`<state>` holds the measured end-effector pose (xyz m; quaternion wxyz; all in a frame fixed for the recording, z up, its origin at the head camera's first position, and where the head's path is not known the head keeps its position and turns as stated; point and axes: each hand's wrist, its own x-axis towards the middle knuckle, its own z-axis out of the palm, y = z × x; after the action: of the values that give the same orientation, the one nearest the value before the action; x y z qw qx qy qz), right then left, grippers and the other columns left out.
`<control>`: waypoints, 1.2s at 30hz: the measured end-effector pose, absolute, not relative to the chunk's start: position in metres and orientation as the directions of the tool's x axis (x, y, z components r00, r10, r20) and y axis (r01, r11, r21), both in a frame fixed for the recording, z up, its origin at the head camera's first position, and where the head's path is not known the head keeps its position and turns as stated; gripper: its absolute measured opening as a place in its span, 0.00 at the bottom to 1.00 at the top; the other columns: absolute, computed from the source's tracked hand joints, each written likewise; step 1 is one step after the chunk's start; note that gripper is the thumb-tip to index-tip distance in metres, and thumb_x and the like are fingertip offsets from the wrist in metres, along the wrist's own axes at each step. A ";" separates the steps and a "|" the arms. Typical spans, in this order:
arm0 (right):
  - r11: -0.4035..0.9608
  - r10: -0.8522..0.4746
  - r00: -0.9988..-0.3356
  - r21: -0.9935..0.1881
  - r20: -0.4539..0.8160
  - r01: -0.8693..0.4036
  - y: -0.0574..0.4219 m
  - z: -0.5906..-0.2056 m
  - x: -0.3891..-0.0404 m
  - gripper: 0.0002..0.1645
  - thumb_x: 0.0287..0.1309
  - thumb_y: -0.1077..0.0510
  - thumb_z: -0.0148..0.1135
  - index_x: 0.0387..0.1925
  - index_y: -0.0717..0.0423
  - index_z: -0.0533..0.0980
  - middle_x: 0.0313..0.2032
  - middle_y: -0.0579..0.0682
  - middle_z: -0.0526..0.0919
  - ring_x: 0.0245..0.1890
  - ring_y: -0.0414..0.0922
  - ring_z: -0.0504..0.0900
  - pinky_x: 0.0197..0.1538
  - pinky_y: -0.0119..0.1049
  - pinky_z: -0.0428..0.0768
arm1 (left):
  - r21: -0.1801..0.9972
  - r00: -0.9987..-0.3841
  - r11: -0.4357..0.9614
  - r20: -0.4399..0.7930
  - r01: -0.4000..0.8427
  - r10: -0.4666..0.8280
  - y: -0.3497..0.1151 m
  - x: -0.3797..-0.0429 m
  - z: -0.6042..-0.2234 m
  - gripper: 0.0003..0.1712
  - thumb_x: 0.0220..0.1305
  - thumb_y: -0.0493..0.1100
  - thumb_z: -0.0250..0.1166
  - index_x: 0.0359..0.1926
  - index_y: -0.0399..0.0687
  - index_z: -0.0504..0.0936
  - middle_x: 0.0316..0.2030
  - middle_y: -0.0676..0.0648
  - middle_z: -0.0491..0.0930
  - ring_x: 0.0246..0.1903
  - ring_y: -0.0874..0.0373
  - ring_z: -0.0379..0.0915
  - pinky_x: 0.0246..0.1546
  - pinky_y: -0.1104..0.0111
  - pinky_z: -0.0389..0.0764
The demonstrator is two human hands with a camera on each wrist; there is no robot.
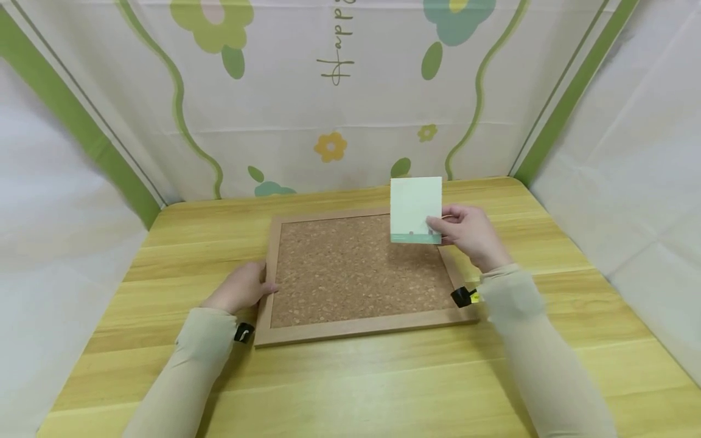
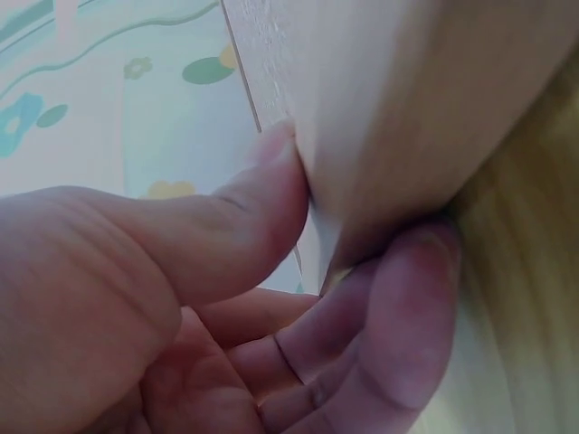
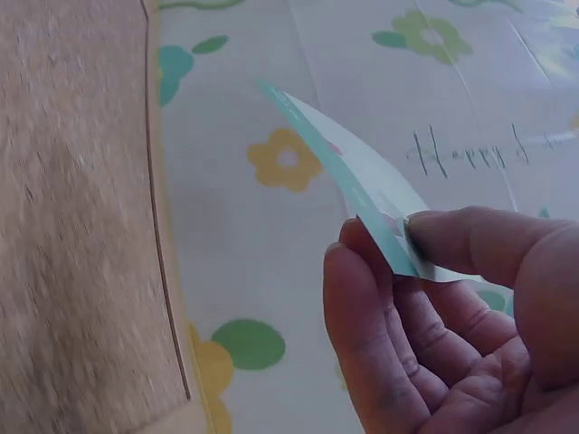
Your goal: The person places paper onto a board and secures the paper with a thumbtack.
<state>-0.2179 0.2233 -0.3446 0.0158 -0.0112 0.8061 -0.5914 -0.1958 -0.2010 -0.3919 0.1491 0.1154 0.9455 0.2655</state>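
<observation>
A cork board (image 1: 356,274) with a wooden frame lies on the table, slightly askew. My left hand (image 1: 238,288) grips its left edge. In the left wrist view the thumb (image 2: 258,208) is on the frame's face, and the curled fingers (image 2: 407,316) touch its side near the tabletop. Above the board's right part, my right hand (image 1: 470,234) holds a pale green note sheet (image 1: 412,204) by its lower right corner, pinched between thumb and fingers. A darker green strip runs along the sheet's bottom. In the right wrist view the sheet (image 3: 348,181) bends slightly and stands apart from the board.
The wood-grain table (image 1: 356,389) extends around the board. A white cloth (image 1: 285,109) with flowers and lettering hangs behind it. White side panels (image 1: 646,182) with green bands stand left and right. A small yellow thing (image 1: 474,297) shows by the right wrist's black camera.
</observation>
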 end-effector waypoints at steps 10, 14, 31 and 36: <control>0.277 -0.170 -0.985 -0.957 0.035 -0.082 0.184 -0.346 -0.205 0.17 0.55 0.52 0.64 0.40 0.62 0.78 0.33 0.57 0.83 0.32 0.49 0.82 0.36 0.44 0.80 | 0.419 -0.953 0.897 -0.185 0.144 0.239 -0.188 -0.192 -0.369 0.29 0.65 0.54 0.56 0.57 0.36 0.71 0.43 0.37 0.78 0.38 0.47 0.75 0.40 0.54 0.75; 0.279 -0.219 -0.975 -0.956 0.027 -0.089 0.169 -0.337 -0.194 0.14 0.57 0.56 0.62 0.38 0.65 0.77 0.31 0.59 0.82 0.31 0.50 0.81 0.38 0.48 0.79 | 0.474 -0.963 0.859 -0.072 0.196 0.259 -0.165 -0.190 -0.350 0.30 0.66 0.58 0.52 0.61 0.44 0.70 0.42 0.45 0.79 0.35 0.53 0.75 0.35 0.60 0.76; 0.313 -0.317 -0.948 -0.941 0.025 -0.130 0.122 -0.349 -0.177 0.10 0.57 0.60 0.62 0.31 0.66 0.77 0.26 0.61 0.82 0.26 0.59 0.77 0.28 0.35 0.77 | 0.867 -0.935 0.465 0.005 0.182 0.356 -0.120 -0.197 -0.363 0.11 0.59 0.49 0.63 0.38 0.49 0.83 0.31 0.47 0.82 0.31 0.48 0.80 0.33 0.57 0.80; 0.347 -0.312 -0.948 -0.923 0.052 -0.165 0.118 -0.352 -0.178 0.11 0.58 0.60 0.61 0.32 0.67 0.78 0.28 0.62 0.81 0.29 0.62 0.76 0.29 0.37 0.76 | 0.870 -0.932 0.464 -0.012 0.169 0.363 -0.122 -0.198 -0.364 0.08 0.60 0.46 0.62 0.31 0.48 0.84 0.27 0.43 0.82 0.29 0.47 0.80 0.31 0.57 0.80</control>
<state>-0.1780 0.1184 -0.3515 0.0667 -0.1460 0.8180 -0.5524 -0.1975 -0.1216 -0.3638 0.0980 0.1565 0.8499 0.4936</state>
